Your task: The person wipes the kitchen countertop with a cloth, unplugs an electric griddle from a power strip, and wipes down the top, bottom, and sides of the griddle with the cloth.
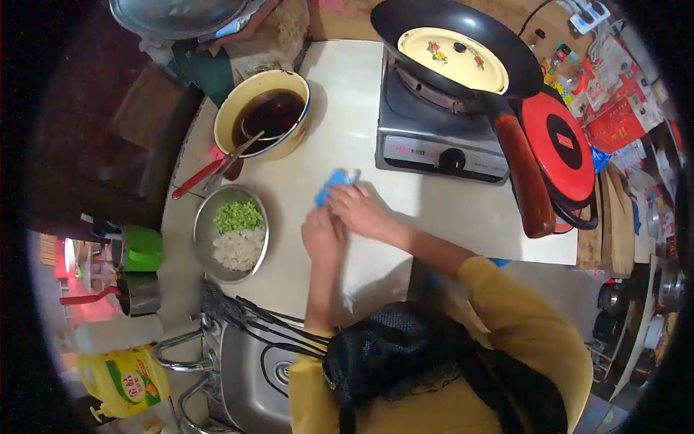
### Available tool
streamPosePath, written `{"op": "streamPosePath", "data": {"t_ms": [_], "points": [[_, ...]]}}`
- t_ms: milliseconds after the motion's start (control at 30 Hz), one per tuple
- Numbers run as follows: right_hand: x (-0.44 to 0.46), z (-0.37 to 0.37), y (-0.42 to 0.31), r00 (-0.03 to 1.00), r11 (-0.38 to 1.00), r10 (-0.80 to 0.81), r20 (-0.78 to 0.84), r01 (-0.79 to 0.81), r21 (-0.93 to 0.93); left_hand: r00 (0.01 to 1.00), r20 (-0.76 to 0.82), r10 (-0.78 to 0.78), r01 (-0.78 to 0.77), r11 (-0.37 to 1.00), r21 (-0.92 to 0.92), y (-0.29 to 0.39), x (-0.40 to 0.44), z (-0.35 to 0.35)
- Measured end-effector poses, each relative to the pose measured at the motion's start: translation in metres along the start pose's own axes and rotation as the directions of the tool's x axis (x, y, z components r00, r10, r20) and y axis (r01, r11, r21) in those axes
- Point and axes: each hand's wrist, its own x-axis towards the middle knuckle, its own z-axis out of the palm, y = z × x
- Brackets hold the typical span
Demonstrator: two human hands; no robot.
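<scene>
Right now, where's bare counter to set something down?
Between the yellow basin and the stove; also between the stove's front, the wok handle and your right forearm. It's crowded left, around the basin and metal bowl; your left hand, right hand and blue item fill the middle.

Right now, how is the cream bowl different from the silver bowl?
The cream bowl looks wider than the silver bowl. The cream bowl holds dark liquid with a metal utensil leaning in; the silver bowl holds green bits and whitish bits. Both are round, open and on the counter.
</scene>
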Motion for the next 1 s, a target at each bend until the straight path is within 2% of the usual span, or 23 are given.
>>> {"op": "streamPosePath", "data": {"t_ms": [33, 100, 133, 200, 333, 400, 467, 533, 567, 600, 633, 667, 700, 733, 767, 800, 867, 933, 967, 1000], "points": [[0.014, 0.007, 0.007, 0.996, 0.996, 0.09, -0.02, -0.09, -0.013, 1.0, -0.006, 0.005, -0.005, 1.0, 0.012, -0.012, 0.014, 0.012], [0.028, 0.021, 0.018, 0.99, 0.992, 0.119, -0.075, -0.122, -0.037, 0.968, -0.15, 0.2, -0.197, 0.98, 0.036, -0.032, 0.031, 0.036], [0.035, 0.027, 0.024, 0.981, 0.985, 0.15, -0.122, -0.159, -0.067, 0.965, -0.156, 0.209, -0.204, 0.978, 0.051, -0.034, 0.034, 0.036], [0.038, 0.029, 0.036, 0.989, 0.993, 0.108, -0.102, -0.112, -0.035, 0.992, 0.01, 0.123, -0.123, 0.991, -0.049, -0.031, 0.037, 0.035], [0.004, 0.02, 0.03, 0.996, 0.996, 0.089, 0.003, -0.089, 0.033, 0.991, 0.049, 0.124, -0.124, 0.992, 0.0, -0.008, 0.017, 0.025], [-0.042, -0.003, 0.022, 0.993, 0.992, 0.105, 0.059, -0.109, 0.067, 0.964, 0.212, 0.159, -0.144, 0.986, -0.083, 0.016, -0.01, 0.019], [-0.081, -0.023, 0.02, 0.983, 0.984, 0.145, 0.115, -0.155, 0.083, 0.958, 0.185, 0.219, -0.198, 0.972, -0.128, 0.044, -0.035, 0.031], [-0.115, -0.041, 0.021, 0.953, 0.958, 0.272, 0.133, -0.281, 0.05, 0.946, 0.158, 0.282, -0.252, 0.95, -0.186, 0.074, -0.046, 0.042], [-0.133, -0.044, 0.028, 0.951, 0.944, 0.299, 0.082, -0.308, 0.117, 0.925, 0.202, 0.321, -0.282, 0.939, -0.198, 0.09, -0.045, 0.045], [-0.151, -0.039, 0.034, 0.897, 0.805, 0.441, 0.022, -0.407, 0.431, 0.896, 0.243, 0.372, -0.324, 0.921, -0.215, 0.102, -0.044, 0.049], [-0.164, -0.062, 0.04, 0.889, 0.799, 0.457, -0.028, -0.397, 0.451, 0.854, 0.317, 0.412, -0.313, 0.894, -0.32, 0.107, -0.05, 0.063], [-0.177, -0.086, 0.045, 0.876, 0.799, 0.475, -0.09, -0.386, 0.461, 0.837, 0.294, 0.462, -0.361, 0.869, -0.337, 0.126, -0.047, 0.067], [-0.194, -0.083, 0.054, 0.863, 0.862, 0.504, 0.03, -0.5, -0.081, 0.786, 0.29, 0.546, -0.442, 0.825, -0.353, 0.139, -0.047, 0.082], [-0.207, -0.093, 0.06, 0.814, 0.81, 0.581, 0.009, -0.576, -0.11, 0.724, 0.283, 0.629, -0.525, 0.769, -0.365, 0.15, -0.048, 0.097], [-0.214, -0.099, 0.067, 0.787, 0.779, 0.616, -0.032, -0.615, -0.121, 0.667, 0.338, 0.664, -0.544, 0.744, -0.387, 0.16, -0.045, 0.109], [-0.217, -0.101, 0.076, 0.765, 0.754, 0.64, -0.074, -0.644, -0.13, 0.654, 0.303, 0.694, -0.595, 0.718, -0.361, 0.171, -0.041, 0.114], [-0.203, -0.09, 0.096, 0.766, 0.776, 0.596, -0.239, -0.626, -0.073, 0.689, 0.391, 0.61, -0.563, 0.79, -0.241, 0.172, -0.025, 0.131], [-0.18, -0.064, 0.11, 0.756, 0.769, 0.61, -0.238, -0.637, -0.053, 0.743, 0.327, 0.584, -0.525, 0.811, -0.258, 0.166, -0.006, 0.129], [-0.168, -0.063, 0.11, 0.743, 0.754, 0.614, -0.266, -0.652, -0.081, 0.736, 0.263, 0.624, -0.563, 0.779, -0.274, 0.156, 0.002, 0.131], [-0.164, -0.063, 0.106, 0.733, 0.742, 0.615, -0.292, -0.662, -0.101, 0.741, 0.279, 0.61, -0.564, 0.792, -0.234, 0.157, 0.003, 0.126]]}}
